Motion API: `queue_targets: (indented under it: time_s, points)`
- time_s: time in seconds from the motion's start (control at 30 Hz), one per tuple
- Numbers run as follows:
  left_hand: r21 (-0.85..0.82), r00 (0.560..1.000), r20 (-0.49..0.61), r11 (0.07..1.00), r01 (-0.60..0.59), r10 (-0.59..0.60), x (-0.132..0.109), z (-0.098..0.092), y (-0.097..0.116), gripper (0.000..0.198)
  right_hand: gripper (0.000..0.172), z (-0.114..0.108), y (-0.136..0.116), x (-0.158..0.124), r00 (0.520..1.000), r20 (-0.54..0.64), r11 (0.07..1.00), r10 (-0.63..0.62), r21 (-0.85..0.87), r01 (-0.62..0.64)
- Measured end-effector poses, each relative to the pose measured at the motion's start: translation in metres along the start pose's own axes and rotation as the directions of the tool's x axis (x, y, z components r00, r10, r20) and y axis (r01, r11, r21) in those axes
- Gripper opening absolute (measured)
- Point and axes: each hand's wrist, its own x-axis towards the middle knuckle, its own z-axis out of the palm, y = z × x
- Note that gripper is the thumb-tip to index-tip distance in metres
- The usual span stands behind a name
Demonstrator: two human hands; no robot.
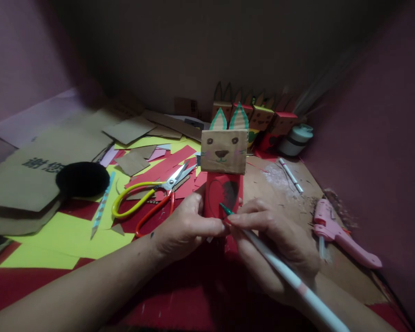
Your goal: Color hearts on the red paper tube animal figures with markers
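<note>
Cardboard animal figure (224, 151) mid-view, upright, held above the red tabletop (173, 295), face toward the camera. Boxy brown head, two dark eyes, brown nose, small green mouth, faint pinkish cheeks, whisker marks at the sides; two pointed tan ears edged in green. Body red, with a dark oval outline on the front, its right part filled in dark, the rest plain red. Left hand (185, 228) grips the body's lower left, thumb across the front, other fingers mostly hidden behind. Right hand (276, 240) closed on a white pen (284, 269), thumb and index pinched near its green tip; tip is at the oval, exact contact can't be told. Left of the figure: scissors (168, 184) with yellow and red handles, blades slightly apart, on red paper scraps (183, 154); then a blue-striped pencil (103, 205) on yellow paper (62, 235), a black round object (83, 179), brown paper (14, 180) with dark printed characters. Cardboard pieces (129, 130) lie farther back. Right side: second white pen (291, 176) and pink glue gun (337, 235) on a brown board (349, 276), clear stick poking out. Behind, whitish jar (293, 143), pale green lid on, dark band around, contents hidden; just beside it, a row of similar figures (285, 122).
</note>
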Motion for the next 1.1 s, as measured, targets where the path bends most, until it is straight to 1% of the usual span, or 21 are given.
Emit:
queue_targets:
  time_s: [0.03,0.07,0.13,0.2,0.23,0.33,0.37,0.43,0.5,0.53,0.57,0.67,0.7,0.77,0.87,0.93,1.03,1.1]
  points:
    - [0.005,1.0,-0.004,1.0,-0.005,0.005,-0.0001,0.0001,0.0,0.026,0.029,-0.0001,0.0003,-0.0004,1.0,0.019,1.0,-0.008,0.006,0.008]
    - [0.009,1.0,-0.009,1.0,-0.006,0.006,-0.0003,0.0003,0.0001,0.027,0.03,0.0,0.0006,-0.0008,1.0,0.011,1.0,-0.008,0.011,0.008]
    - [0.017,1.0,-0.013,1.0,0.001,-0.001,-0.0007,0.0006,0.0001,0.029,0.03,0.0001,0.0009,-0.0013,0.999,-0.053,1.0,0.011,0.006,-0.011]
    - [0.012,1.0,-0.016,1.0,0.003,-0.003,-0.0009,0.0007,-0.0003,0.029,0.031,-0.0005,0.0007,-0.0011,0.996,-0.084,1.0,0.027,-0.002,-0.028]
    - [0.003,1.0,-0.017,1.0,0.0,0.0,-0.0009,0.0008,-0.0006,0.028,0.032,-0.0011,0.0005,-0.0007,0.997,-0.075,1.0,0.021,-0.003,-0.021]
    - [-0.018,1.0,0.002,1.0,-0.009,0.009,-0.0008,0.001,-0.0011,0.023,0.032,-0.0034,0.0006,0.0004,0.999,0.048,1.0,-0.022,0.011,0.022]
    - [-0.021,1.0,0.01,1.0,-0.008,0.008,-0.0008,0.0011,-0.0011,0.022,0.032,-0.0038,0.0011,0.0003,0.997,0.064,0.999,-0.033,0.014,0.032]
    - [-0.029,1.0,0.012,1.0,-0.006,0.006,-0.0008,0.0014,-0.0009,0.024,0.033,-0.0036,0.0023,-0.0005,0.999,0.033,1.0,-0.026,0.015,0.026]
    - [-0.05,1.0,0.015,0.999,-0.006,0.006,-0.0006,0.0014,-0.001,0.03,0.032,-0.0026,0.0031,-0.0016,0.999,-0.05,1.0,-0.001,0.02,0.002]
    - [-0.063,1.0,0.02,0.998,-0.011,0.012,-0.0004,0.0011,-0.0014,0.033,0.032,-0.0022,0.0032,-0.0019,0.998,-0.067,1.0,0.008,0.024,-0.007]
    - [-0.072,0.999,0.026,0.997,-0.016,0.018,-0.0002,0.0008,-0.0019,0.033,0.032,-0.002,0.0031,-0.002,0.998,-0.055,1.0,0.011,0.024,-0.009]
    - [-0.036,1.0,0.022,0.999,-0.016,0.017,0.0002,-0.0002,-0.0034,0.019,0.034,-0.0029,0.0031,-0.0013,0.998,0.057,1.0,-0.016,0.019,0.015]
    - [-0.031,1.0,0.02,0.999,-0.018,0.018,0.0002,-0.0003,-0.0036,0.019,0.035,-0.0034,0.0033,-0.001,0.997,0.073,0.999,-0.026,0.021,0.024]
    - [-0.049,0.999,0.022,0.998,-0.024,0.026,-0.0001,0.0002,-0.003,0.026,0.034,-0.004,0.0041,-0.0008,0.999,0.031,0.999,-0.024,0.033,0.023]
    - [-0.093,0.998,0.052,0.995,-0.042,0.047,-0.001,0.0016,-0.0011,0.039,0.031,-0.0034,0.0038,-0.001,0.996,-0.089,0.998,0.025,0.064,-0.019]
    - [-0.085,0.997,0.061,0.995,-0.048,0.053,-0.0014,0.0021,0.0001,0.04,0.032,-0.0024,0.002,-0.0008,0.99,-0.131,0.995,0.06,0.086,-0.049]
    - [-0.017,0.998,0.036,0.998,-0.055,0.055,-0.0014,0.0015,0.0015,0.034,0.033,-0.0002,-0.0004,-0.0011,0.973,-0.209,0.989,0.098,0.13,-0.071]
    - [0.011,0.997,0.018,0.997,-0.071,0.071,-0.0013,0.0004,0.0025,0.034,0.034,0.0017,0.0,-0.002,0.959,-0.254,0.984,0.124,0.156,-0.086]
